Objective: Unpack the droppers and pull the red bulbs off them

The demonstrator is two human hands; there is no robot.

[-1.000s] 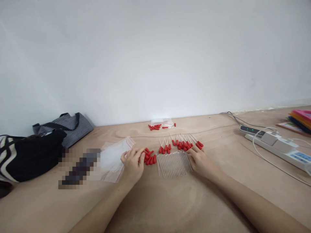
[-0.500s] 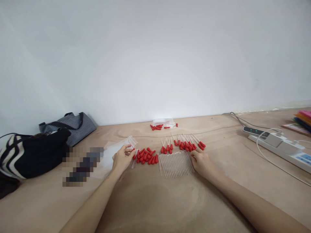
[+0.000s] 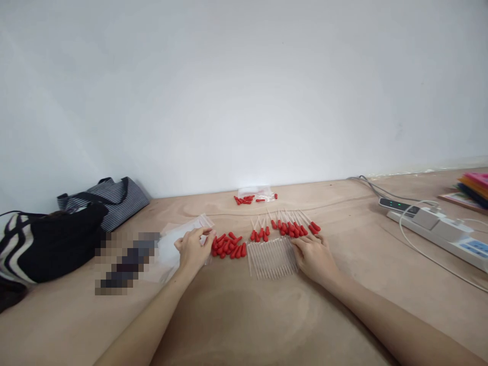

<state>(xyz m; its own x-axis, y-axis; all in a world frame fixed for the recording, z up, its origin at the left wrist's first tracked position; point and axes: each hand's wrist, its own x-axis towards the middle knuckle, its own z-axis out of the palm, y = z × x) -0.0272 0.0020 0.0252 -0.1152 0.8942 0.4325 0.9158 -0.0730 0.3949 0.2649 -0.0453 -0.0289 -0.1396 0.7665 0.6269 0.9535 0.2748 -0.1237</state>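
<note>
The red bulbs (image 3: pixel 227 246) are piled just right of your left hand (image 3: pixel 195 248), the clear tubes (image 3: pixel 270 258) in a row left of your right hand (image 3: pixel 314 256). Both have bent fingers; whether either pinches anything, I cannot tell. Light fingertips should stop bulbs rolling across the counter (image 3: pixel 236 315) and keep the row even.

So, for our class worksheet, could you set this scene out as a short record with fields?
Left hand: at the left edge of the loose red bulbs, over clear bags; whether it holds one is unclear
Left hand points: left hand, loose red bulbs, clear bags
Right hand: at the right end of a row of thin clear tubes
Beyond the row: red-tipped tubes
Near wall: small clear bag
Far left: striped bag, black bag
Far right: power strip
</note>
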